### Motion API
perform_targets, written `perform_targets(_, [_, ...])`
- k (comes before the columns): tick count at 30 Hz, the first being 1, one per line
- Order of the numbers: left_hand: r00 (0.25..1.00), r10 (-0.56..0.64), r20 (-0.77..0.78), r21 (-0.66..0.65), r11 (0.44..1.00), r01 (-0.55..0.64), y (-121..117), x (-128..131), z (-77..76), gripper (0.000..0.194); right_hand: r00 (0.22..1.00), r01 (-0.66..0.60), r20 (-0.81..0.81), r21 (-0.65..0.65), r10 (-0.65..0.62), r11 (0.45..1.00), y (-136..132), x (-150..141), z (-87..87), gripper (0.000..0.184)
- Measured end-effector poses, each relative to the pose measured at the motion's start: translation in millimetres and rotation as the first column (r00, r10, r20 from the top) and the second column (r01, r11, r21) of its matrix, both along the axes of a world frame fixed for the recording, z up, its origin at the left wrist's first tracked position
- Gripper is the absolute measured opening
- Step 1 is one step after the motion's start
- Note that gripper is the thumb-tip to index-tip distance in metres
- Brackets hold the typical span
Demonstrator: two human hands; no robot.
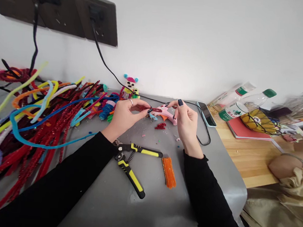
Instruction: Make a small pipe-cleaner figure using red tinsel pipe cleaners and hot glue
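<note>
At the left of the frame a heap of fuzzy pipe cleaners (pixel 56 130) runs past the edge, its lower part covered by the black left sleeve. The left hand (pixel 126 116) pinches a red glittery strand (pixel 141 108) at upper centre, one end hidden by the fingers. Below it lie yellow-and-black pliers (pixel 123 157), their tip tucked behind the sleeve; a small red bundle (pixel 160 126) sits near a pink glue gun (pixel 167 112), partly screened by both hands. Past the orange bundle (pixel 169 173), the right hand (pixel 186 125) is curled — whether it grips anything, I cannot tell. Farther right, a green-capped bottle (pixel 234 109) bears a green-and-white label — its Chinese characters too small to read surely. A co-worker's arm (pixel 286 166) is cut off at the right edge.
</note>
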State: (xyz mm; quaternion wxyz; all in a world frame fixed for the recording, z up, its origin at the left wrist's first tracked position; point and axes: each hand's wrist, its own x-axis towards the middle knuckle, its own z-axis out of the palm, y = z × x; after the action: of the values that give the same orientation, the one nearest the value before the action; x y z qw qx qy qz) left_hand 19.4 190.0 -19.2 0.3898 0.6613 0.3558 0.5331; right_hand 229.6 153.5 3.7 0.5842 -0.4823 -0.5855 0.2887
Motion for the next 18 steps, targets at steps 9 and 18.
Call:
perform_targets(9, [1.0, 0.0, 0.002, 0.01, 1.0, 0.0, 2.4, -0.5, -3.3, 0.016, 1.0, -0.006, -0.018, 0.057, 0.007, 0.998, -0.6, 3.7, 2.0, 0.026])
perform_targets(18, [1.0, 0.006, -0.002, 0.003, 1.0, -0.006, 1.1, -0.4, -2.0, 0.016, 0.998, 0.062, -0.034, 0.041, -0.061, 0.997, -0.6, -1.1, 2.0, 0.04])
